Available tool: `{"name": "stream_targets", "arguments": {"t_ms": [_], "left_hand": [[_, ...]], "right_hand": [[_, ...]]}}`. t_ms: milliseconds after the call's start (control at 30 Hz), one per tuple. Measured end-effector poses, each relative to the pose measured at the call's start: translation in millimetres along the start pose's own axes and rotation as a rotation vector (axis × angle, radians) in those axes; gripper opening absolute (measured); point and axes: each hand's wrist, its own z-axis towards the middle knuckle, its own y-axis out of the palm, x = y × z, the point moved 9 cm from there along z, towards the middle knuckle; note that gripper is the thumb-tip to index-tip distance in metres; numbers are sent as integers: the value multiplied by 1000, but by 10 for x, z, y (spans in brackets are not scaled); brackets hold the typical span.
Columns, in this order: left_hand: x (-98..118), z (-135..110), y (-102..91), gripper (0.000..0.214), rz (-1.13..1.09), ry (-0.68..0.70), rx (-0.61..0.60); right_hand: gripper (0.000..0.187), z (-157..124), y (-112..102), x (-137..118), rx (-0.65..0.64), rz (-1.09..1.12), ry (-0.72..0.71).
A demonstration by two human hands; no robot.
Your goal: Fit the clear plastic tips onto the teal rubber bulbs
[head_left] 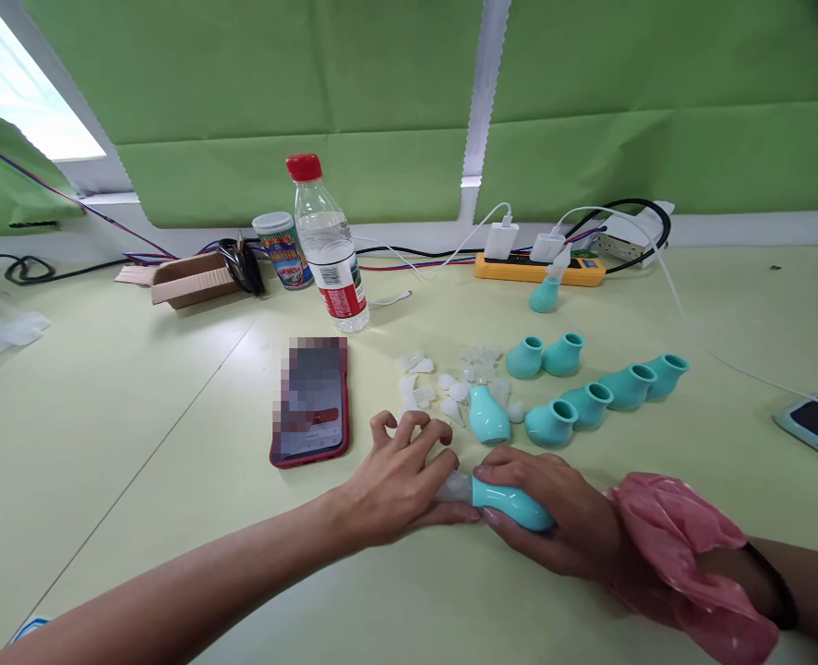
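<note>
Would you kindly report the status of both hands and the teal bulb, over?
Right hand closed around teal bulb, lying on table. Left hand touching clear tip at its end, hold unclear. Loose bulbs and spare tips just ahead; nothing blocking.

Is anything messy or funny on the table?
A little. The clear tips lie scattered in a loose pile, while the teal bulbs sit in tidy rows. One teal piece stands alone by the power strip. The right hand grips one more bulb. Nothing looks spilled or broken.
</note>
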Motion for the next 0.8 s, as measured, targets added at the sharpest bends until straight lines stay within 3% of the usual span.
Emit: {"name": "stream_targets", "arguments": {"t_ms": [133, 300, 533, 800], "left_hand": [[63, -7, 24, 40, -20, 84, -4], [151, -32, -21, 40, -46, 184, 39], [232, -64, -84, 42, -97, 252, 105], [290, -54, -150, 44, -108, 256, 169]], "right_hand": [[13, 19, -40, -13, -11, 121, -4], [11, 73, -93, 68, -104, 284, 126], [23, 27, 156, 236, -431, 726, 478], [24, -102, 245, 234, -529, 944, 816]]}}
